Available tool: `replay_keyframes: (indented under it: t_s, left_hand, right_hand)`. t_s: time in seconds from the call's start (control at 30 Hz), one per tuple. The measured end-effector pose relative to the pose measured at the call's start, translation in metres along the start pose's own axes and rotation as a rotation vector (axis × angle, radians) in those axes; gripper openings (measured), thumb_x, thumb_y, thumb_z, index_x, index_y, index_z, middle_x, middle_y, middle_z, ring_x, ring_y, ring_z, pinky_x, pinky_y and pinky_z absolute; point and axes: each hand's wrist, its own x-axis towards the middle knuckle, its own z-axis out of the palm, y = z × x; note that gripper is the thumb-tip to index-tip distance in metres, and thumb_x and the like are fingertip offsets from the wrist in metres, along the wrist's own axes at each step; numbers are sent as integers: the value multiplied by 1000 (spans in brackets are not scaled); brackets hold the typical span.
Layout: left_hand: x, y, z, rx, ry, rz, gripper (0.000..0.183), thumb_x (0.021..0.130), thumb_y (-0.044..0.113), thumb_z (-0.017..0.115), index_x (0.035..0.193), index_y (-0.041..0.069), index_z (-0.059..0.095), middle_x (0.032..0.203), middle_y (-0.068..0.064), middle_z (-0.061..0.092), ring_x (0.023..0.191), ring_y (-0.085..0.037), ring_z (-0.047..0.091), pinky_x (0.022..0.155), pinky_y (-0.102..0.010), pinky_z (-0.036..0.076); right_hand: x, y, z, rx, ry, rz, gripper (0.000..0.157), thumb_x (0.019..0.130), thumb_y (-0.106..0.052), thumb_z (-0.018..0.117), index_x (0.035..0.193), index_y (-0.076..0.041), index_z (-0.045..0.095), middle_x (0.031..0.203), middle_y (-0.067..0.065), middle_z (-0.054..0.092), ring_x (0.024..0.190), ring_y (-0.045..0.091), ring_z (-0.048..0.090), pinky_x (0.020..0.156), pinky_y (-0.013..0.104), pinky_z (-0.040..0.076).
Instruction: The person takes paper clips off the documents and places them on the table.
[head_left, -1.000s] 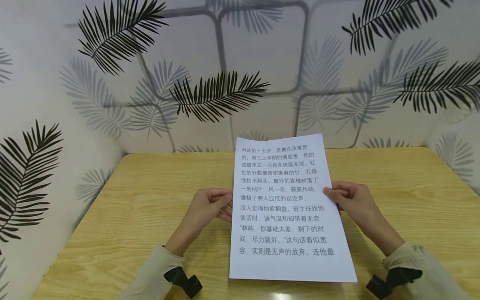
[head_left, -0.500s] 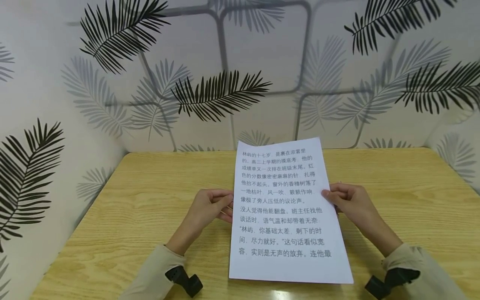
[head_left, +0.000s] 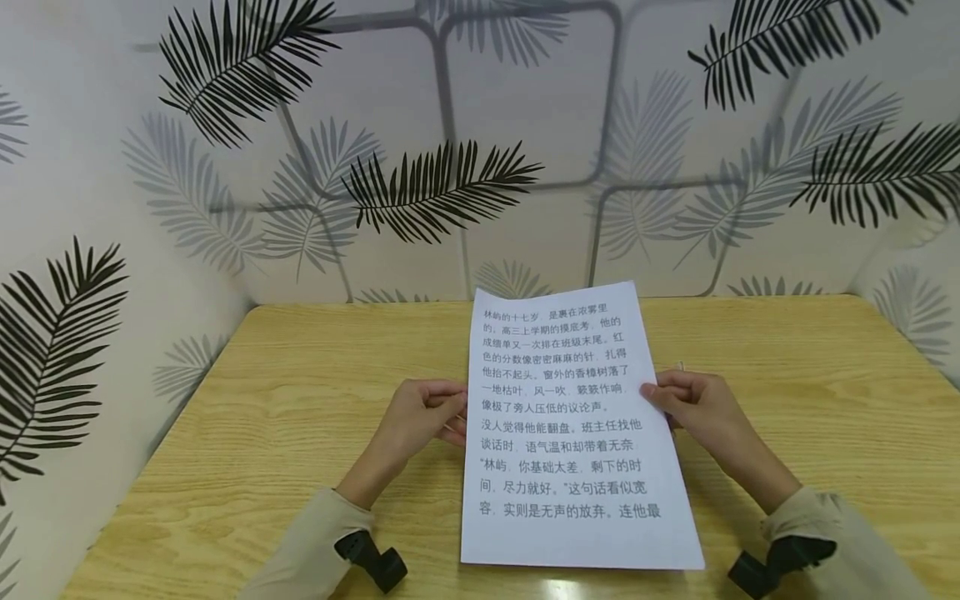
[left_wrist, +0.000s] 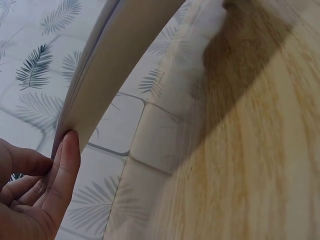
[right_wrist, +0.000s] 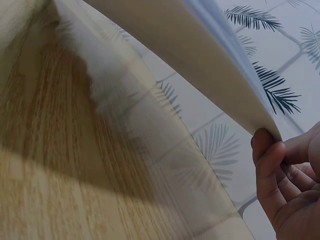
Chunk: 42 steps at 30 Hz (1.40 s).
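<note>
A thin stack of printed paper sheets (head_left: 558,429) is held up over the table in the head view, its top edge tilted away and lines of Chinese text facing up. My left hand (head_left: 420,417) pinches the left edge about midway. The right edge is pinched by my right hand (head_left: 693,408), thumb on the printed face. In the left wrist view, layered edges of the stack (left_wrist: 95,80) show between the thumb and fingers of the left hand (left_wrist: 42,192). From the right wrist, the blank underside of the paper (right_wrist: 200,65) shows above the right hand's (right_wrist: 290,185) fingertips.
A wood-grain table (head_left: 300,392) lies beneath both arms. Behind it stands a wall (head_left: 525,108) with a leaf pattern. Black wrist cameras (head_left: 372,562) sit at both beige cuffs.
The top edge of the paper has sunk slightly, and its right side has shifted a little to the left. My right hand has moved slightly left and down; both hands keep their hold.
</note>
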Motion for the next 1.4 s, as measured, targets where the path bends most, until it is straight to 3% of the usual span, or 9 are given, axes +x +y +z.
replay_keyframes:
  t_s: [0.7,1.07,1.4]
  left_hand:
    - [2,-15,-2,-1,21,-42,24,95,-1,55,114,-14,62,87,-21,71,64,-15,68,63,-34,62]
    - [4,-21,-1,-5,16,-57,23,96,3,56,111,-13,63,81,-12,70,65,-15,68,63,-36,62]
    - [8,-25,-2,10,32,-70,24,96,3,55,112,-13,63,89,-21,71,68,-17,69,62,-36,62]
  right_hand:
    - [3,8,10,-9,-23,16,36,98,-20,58,117,10,60,94,15,73,75,14,70,67,27,60]
    - [5,11,12,-13,-50,10,37,97,-23,59,115,9,61,92,14,73,75,15,70,65,27,60]
    - [7,13,15,-4,-71,39,39,97,-25,60,116,9,60,90,12,73,73,15,69,64,27,59]
